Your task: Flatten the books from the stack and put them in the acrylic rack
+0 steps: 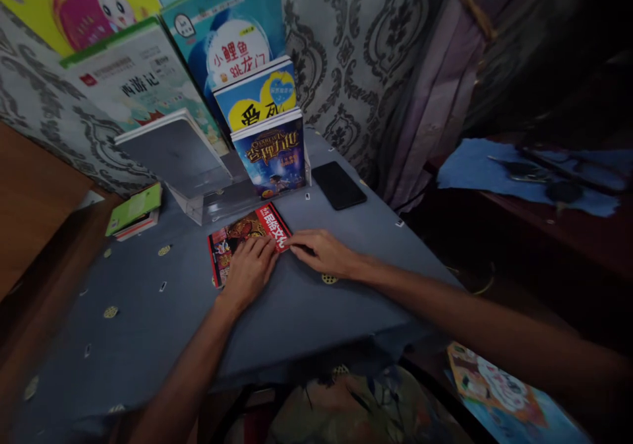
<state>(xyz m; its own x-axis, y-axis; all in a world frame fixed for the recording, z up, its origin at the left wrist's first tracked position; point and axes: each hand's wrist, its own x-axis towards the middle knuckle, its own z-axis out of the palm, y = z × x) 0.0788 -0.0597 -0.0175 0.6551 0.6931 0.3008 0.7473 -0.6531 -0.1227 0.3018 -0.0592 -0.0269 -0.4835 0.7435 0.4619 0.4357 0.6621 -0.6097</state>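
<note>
A red-covered book [237,233] lies flat on the blue-grey tablecloth [148,338], just in front of a clear acrylic book stand [208,196]. My left hand [248,269] rests flat on the book's lower half, fingers stretched out together. My right hand [321,251] touches the book's right edge with its fingertips, fingers curled low against the cloth. A blue fantasy book [271,154] stands upright in the stand, with other picture books [252,91] stacked behind it.
A black phone [339,185] lies right of the stand. A green booklet [134,210] sits at the left. Patterned wall and a curtain [425,101] stand behind. A dark side table [534,180] with blue cloth is at the right.
</note>
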